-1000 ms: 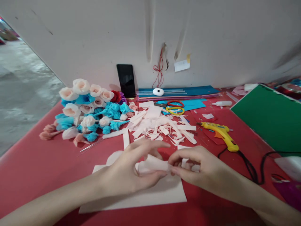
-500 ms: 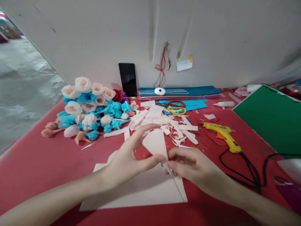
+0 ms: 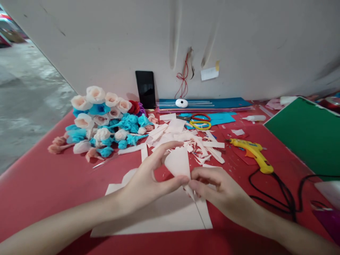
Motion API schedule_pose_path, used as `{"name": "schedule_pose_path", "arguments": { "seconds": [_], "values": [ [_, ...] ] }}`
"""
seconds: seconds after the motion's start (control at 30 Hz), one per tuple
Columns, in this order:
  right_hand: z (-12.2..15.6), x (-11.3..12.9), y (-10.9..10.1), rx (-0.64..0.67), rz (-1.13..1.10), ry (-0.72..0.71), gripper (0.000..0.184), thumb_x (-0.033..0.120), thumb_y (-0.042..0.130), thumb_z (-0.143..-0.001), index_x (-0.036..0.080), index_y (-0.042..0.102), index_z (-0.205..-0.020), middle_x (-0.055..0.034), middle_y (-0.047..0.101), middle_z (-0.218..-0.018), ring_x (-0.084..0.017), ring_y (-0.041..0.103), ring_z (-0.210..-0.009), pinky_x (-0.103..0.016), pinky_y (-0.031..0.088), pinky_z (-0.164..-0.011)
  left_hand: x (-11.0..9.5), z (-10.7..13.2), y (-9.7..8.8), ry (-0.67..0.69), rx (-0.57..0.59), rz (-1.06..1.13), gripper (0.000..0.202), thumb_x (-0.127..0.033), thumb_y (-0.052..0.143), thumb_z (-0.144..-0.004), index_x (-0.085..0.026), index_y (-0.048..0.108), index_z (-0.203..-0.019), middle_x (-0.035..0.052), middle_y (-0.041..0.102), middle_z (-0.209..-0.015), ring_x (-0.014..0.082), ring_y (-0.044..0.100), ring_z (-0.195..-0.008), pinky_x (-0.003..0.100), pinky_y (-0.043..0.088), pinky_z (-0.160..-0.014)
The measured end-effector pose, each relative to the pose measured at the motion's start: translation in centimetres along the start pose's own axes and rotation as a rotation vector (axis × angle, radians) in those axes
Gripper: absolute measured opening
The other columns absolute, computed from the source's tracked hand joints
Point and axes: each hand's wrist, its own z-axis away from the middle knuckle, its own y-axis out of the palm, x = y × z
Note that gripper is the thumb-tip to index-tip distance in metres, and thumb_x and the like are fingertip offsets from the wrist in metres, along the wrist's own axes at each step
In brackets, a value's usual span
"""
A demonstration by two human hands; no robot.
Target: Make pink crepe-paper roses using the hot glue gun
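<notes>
A pale pink paper petal piece (image 3: pixel 177 163), wide at the top and narrow at the bottom, is held upright between my two hands. My left hand (image 3: pixel 147 182) pinches its lower part between thumb and fingers, with the index finger arched behind the upper edge. My right hand (image 3: pixel 219 184) pinches the narrow, rolled lower end, and its fingertips are partly hidden. From that end a thin dark line (image 3: pixel 199 214), perhaps a wire stem, runs down. Below both hands lies a larger pale pink sheet (image 3: pixel 148 223) on the red tabletop (image 3: pixel 53 191).
Paper flowers (image 3: pixel 101 120) in white, blue and pink are heaped at the left. Pale scraps (image 3: pixel 172 132) and scissors (image 3: pixel 200 124) lie beyond my hands. To the right are a yellow glue gun (image 3: pixel 252 152) with a black cord and a green board (image 3: pixel 305 138). A phone (image 3: pixel 145 88) leans against the wall.
The petal's upper part has swung slightly right and looks a little narrower. Both hands keep their pinch with small finger shifts. The whole view has moved slightly.
</notes>
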Motion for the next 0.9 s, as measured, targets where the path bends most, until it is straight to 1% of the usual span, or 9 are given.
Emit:
{"name": "schedule_pose_path", "arguments": {
  "seconds": [0.1, 0.17, 0.33, 0.43, 0.6, 0.7, 0.77, 0.8, 0.9],
  "values": [
    [0.01, -0.01, 0.01, -0.030, 0.038, -0.038, 0.027, 0.029, 0.050, -0.084, 0.015, 0.049, -0.060, 0.0041, 0.046, -0.057, -0.006, 0.044, -0.057, -0.017, 0.033, -0.054, 0.01, 0.01, 0.05, -0.007, 0.021, 0.028, 0.047, -0.033, 0.061, -0.075, -0.031, 0.041, -0.118, 0.0004, 0.045, -0.130, 0.0201, 0.043, -0.118, 0.026, 0.042, -0.092],
    [-0.01, 0.06, -0.02, -0.033, 0.040, -0.043, 0.027, 0.029, 0.049, -0.084, 0.015, 0.049, -0.061, 0.0036, 0.047, -0.058, -0.006, 0.044, -0.057, -0.017, 0.033, -0.054, 0.02, 0.00, 0.04, -0.010, 0.034, 0.047, 0.048, -0.033, 0.061, -0.076, -0.031, 0.040, -0.119, -0.0002, 0.044, -0.131, 0.0194, 0.043, -0.119, 0.024, 0.043, -0.090],
    [-0.15, 0.36, -0.18, 0.000, -0.015, -0.033, 0.035, 0.034, 0.038, -0.088, 0.015, 0.048, -0.060, 0.0020, 0.045, -0.058, -0.007, 0.042, -0.055, -0.020, 0.032, -0.053, 0.16, 0.06, -0.05, 0.015, 0.051, 0.047, 0.049, -0.031, 0.060, -0.077, -0.036, 0.037, -0.121, -0.0038, 0.042, -0.134, 0.0182, 0.033, -0.127, 0.022, 0.041, -0.094],
    [-0.24, 0.32, -0.15, -0.007, -0.023, -0.016, 0.035, 0.036, 0.040, -0.087, 0.015, 0.047, -0.059, 0.0027, 0.043, -0.056, -0.007, 0.040, -0.054, -0.020, 0.030, -0.051, 0.42, 0.19, -0.05, 0.045, 0.054, 0.029, 0.050, -0.029, 0.060, -0.077, -0.037, 0.037, -0.121, -0.0045, 0.041, -0.134, 0.0179, 0.028, -0.130, 0.022, 0.039, -0.097],
    [-0.32, -0.07, -0.16, 0.005, -0.074, -0.003, 0.035, 0.038, 0.046, -0.085, 0.014, 0.048, -0.059, 0.0028, 0.045, -0.056, -0.007, 0.042, -0.054, -0.019, 0.031, -0.052, 0.65, 0.29, -0.10, 0.087, 0.078, 0.024, 0.052, -0.027, 0.059, -0.078, -0.041, 0.034, -0.122, -0.0073, 0.041, -0.133, 0.0161, 0.033, -0.127, 0.023, 0.036, -0.099],
    [-0.33, -0.32, -0.34, 0.031, -0.149, -0.043, 0.040, 0.040, 0.037, -0.089, 0.014, 0.050, -0.062, 0.0018, 0.048, -0.059, -0.007, 0.042, -0.055, -0.019, 0.032, -0.054, 0.51, 0.22, -0.21, 0.070, 0.103, 0.073, 0.052, -0.027, 0.060, -0.078, -0.042, 0.035, -0.121, -0.0075, 0.043, -0.130, 0.0149, 0.040, -0.121, 0.022, 0.037, -0.099],
    [-0.31, -0.40, -0.48, 0.052, -0.177, -0.070, 0.043, 0.041, 0.029, -0.092, 0.014, 0.052, -0.066, 0.0010, 0.049, -0.062, -0.007, 0.042, -0.057, -0.020, 0.033, -0.056, 0.41, 0.16, -0.24, 0.058, 0.110, 0.097, 0.052, -0.027, 0.060, -0.077, -0.042, 0.035, -0.121, -0.0074, 0.043, -0.130, 0.0148, 0.041, -0.120, 0.022, 0.037, -0.099],
    [-0.28, -0.40, -0.54, 0.060, -0.172, -0.077, 0.044, 0.041, 0.028, -0.092, 0.015, 0.052, -0.067, 0.0008, 0.049, -0.062, -0.007, 0.041, -0.057, -0.020, 0.033, -0.056, 0.38, 0.14, -0.24, 0.054, 0.111, 0.103, 0.052, -0.027, 0.061, -0.077, -0.042, 0.035, -0.120, -0.0073, 0.043, -0.130, 0.0151, 0.040, -0.121, 0.023, 0.036, -0.100],
    [-0.23, -0.25, -0.60, 0.058, -0.138, -0.052, 0.040, 0.047, 0.040, -0.085, 0.015, 0.049, -0.063, 0.0019, 0.045, -0.059, -0.008, 0.039, -0.055, -0.020, 0.030, -0.052, 0.34, 0.11, -0.17, 0.035, 0.102, 0.120, 0.050, -0.027, 0.060, -0.077, -0.040, 0.037, -0.120, -0.0058, 0.042, -0.131, 0.0168, 0.037, -0.124, 0.024, 0.037, -0.099]
  ]
}}
